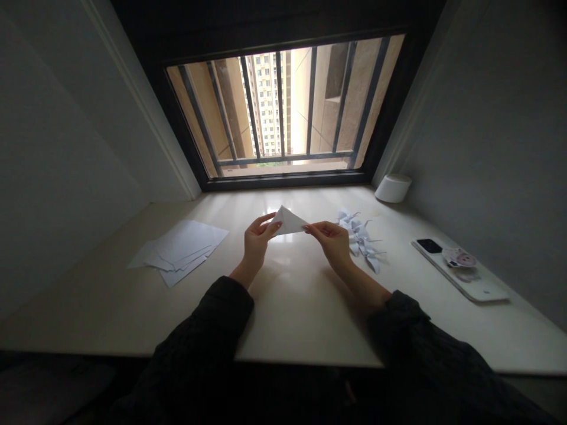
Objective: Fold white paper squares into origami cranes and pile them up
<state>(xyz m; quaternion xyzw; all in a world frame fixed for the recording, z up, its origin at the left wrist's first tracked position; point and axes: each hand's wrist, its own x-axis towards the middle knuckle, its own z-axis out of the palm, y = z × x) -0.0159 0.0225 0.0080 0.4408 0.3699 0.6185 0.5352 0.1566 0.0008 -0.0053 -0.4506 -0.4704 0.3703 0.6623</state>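
Between my hands is a white sheet of paper (290, 221) folded into a triangle, held up over the far part of the ledge with its peak upward. My left hand (258, 236) pinches its left side, thumb on the near face and fingers behind. At the right corner, the thumb and fingertips of my right hand (330, 239) grip the paper. Just beyond and to the right of that hand lies a cluster of folded paper cranes (361, 236), partly hidden by it. A loose stack of white paper sheets (181, 248) rests to the left.
A phone (460, 271) in a pale case with a cartoon grip lies at the right. Near the back right corner stands a white cylindrical object (393, 188). The pale ledge (292, 324) ends at a barred window (283, 112), with walls on both sides.
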